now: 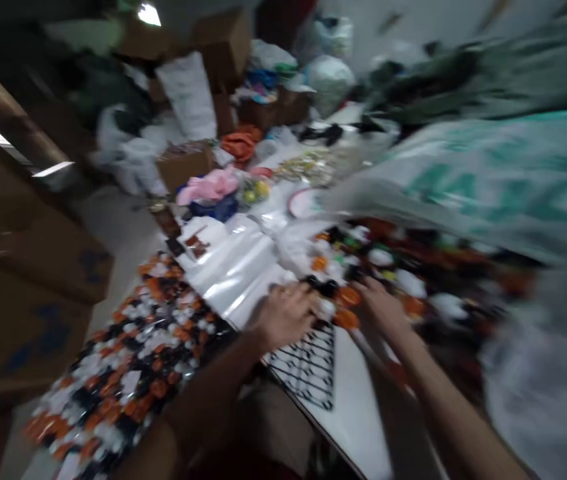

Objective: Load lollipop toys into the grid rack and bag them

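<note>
My left hand [288, 313] is low over the white tabletop [358, 393], its loosely bent fingers beside a small white piece [326, 309] and several glossy black pieces [324, 287]. Two orange round plastic pieces [347, 308] lie between my hands. My right hand [380, 303] reaches into the near edge of a mixed heap of orange, white and black pieces [410, 283]. Its fingertips are blurred among them. Just below my left hand, a black grid pattern with small rings [308, 367] shows on the tabletop. Motion blur hides whether either hand holds anything.
A clear plastic sack with green print [493, 180] overhangs the heap at right. White plastic bags [243, 267] lie beyond my left hand. Many orange, black and white pieces [138, 353] cover the left floor beside a cardboard box [28, 287]. Boxes and bags crowd the back.
</note>
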A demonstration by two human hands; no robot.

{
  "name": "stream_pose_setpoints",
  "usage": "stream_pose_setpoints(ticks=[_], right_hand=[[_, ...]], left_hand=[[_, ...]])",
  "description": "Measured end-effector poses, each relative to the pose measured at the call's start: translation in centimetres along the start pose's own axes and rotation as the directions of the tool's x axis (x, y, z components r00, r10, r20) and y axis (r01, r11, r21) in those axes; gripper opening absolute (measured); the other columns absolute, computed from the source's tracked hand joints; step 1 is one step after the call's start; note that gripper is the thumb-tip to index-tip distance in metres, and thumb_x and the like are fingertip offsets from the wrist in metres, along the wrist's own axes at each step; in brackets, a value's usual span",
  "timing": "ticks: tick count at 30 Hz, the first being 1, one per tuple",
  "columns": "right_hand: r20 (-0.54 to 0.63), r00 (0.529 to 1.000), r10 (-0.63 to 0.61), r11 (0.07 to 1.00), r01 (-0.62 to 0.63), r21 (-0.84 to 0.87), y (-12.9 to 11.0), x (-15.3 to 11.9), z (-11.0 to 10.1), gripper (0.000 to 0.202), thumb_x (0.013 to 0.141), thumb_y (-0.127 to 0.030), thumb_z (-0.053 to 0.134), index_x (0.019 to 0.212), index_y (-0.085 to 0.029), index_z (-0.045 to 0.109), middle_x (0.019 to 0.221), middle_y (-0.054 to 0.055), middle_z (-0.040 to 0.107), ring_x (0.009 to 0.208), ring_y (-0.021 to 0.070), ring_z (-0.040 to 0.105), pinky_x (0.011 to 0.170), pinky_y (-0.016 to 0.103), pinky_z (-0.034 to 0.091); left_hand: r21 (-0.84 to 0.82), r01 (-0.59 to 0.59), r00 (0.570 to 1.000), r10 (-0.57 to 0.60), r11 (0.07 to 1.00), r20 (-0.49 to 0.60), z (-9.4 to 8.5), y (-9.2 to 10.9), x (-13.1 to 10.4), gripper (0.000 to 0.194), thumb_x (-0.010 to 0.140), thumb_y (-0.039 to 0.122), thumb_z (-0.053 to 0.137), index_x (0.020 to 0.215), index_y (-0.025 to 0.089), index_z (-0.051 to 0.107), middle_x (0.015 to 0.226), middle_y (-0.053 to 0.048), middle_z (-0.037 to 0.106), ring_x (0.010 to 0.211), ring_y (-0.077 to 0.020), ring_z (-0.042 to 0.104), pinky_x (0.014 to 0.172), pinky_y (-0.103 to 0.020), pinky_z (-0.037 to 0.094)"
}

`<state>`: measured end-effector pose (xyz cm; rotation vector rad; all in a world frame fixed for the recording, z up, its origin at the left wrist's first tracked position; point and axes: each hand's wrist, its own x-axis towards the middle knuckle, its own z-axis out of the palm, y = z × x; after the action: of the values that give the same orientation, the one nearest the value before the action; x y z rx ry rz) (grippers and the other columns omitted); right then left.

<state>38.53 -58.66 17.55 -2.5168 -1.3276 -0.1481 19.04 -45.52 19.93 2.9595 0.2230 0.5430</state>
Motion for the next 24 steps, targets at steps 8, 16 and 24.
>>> stream_pose_setpoints(ticks=[8, 16, 24], right_hand=[[0.258, 0.966, 0.004, 0.99, 0.033, -0.138, 0.4, -2.8, 1.1, 0.028, 0.097, -0.018, 0.044, 0.118, -0.015, 0.063, 0.122, 0.016, 0.057, 0.106, 0.0245, 0.054, 0.082, 0.029, 0.043], [-0.145, 0.941, 0.304, 0.897, -0.232, 0.377, -0.6, -7.9, -3.6, 0.026, 0.099, -0.034, 0.047, 0.109, -0.018, 0.065, 0.105, 0.008, 0.068, 0.087, 0.0192, 0.061, 0.075, 0.028, 0.047], [-0.104, 0.893, 0.437, 0.578, -0.19, 0.794, -9.6, -10.2, 3.2, 0.021, 0.092, -0.035, 0.056, 0.099, -0.019, 0.068, 0.095, 0.006, 0.072, 0.078, 0.0179, 0.066, 0.076, 0.029, 0.053]], left_hand=[[-0.134, 0.023, 0.995, -0.036, 0.991, -0.092, 1.0, -0.7, -0.1, 0.034, 0.096, 0.027, 0.047, 0.126, 0.018, 0.061, 0.134, -0.012, 0.063, 0.126, -0.0265, 0.057, 0.104, -0.043, 0.047], [-0.148, 0.047, 0.994, -0.061, 0.988, -0.088, 0.6, 0.2, -0.3, 0.036, 0.097, 0.027, 0.046, 0.127, 0.017, 0.062, 0.134, -0.012, 0.063, 0.126, -0.0267, 0.057, 0.107, -0.044, 0.045], [-0.147, -0.093, 0.995, 0.088, 0.985, -0.045, -0.4, -0.3, -1.2, 0.048, 0.092, 0.045, 0.057, 0.132, 0.019, 0.06, 0.144, -0.016, 0.052, 0.134, -0.0306, 0.049, 0.111, -0.046, 0.042]])
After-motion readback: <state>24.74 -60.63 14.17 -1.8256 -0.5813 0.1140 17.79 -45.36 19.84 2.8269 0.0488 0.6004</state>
